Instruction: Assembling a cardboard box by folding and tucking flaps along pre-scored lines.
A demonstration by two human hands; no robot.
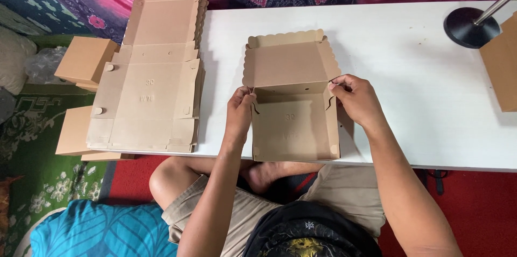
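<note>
**Both hands pinched the back corners of a half-folded cardboard box**

A brown cardboard box (293,128) sat at the near edge of the white surface (420,74), straight in front of the seated person. Its side walls stood up and its scalloped lid (291,58) lay open toward the far side. The left hand (239,111) had its grip closed on the box's back left corner, fingertips pressed on the wall flap. The right hand (355,98) had its grip closed on the back right corner, thumb and fingers pinching the flap there. To the left, a stack of flat, unfolded box blanks (153,74) lay on the surface, partly overhanging its left end. Finished closed boxes (86,60) rested lower down beside that end. A dark round lamp base (466,26) stood at the far right, near another piece of brown cardboard (503,63)
</note>
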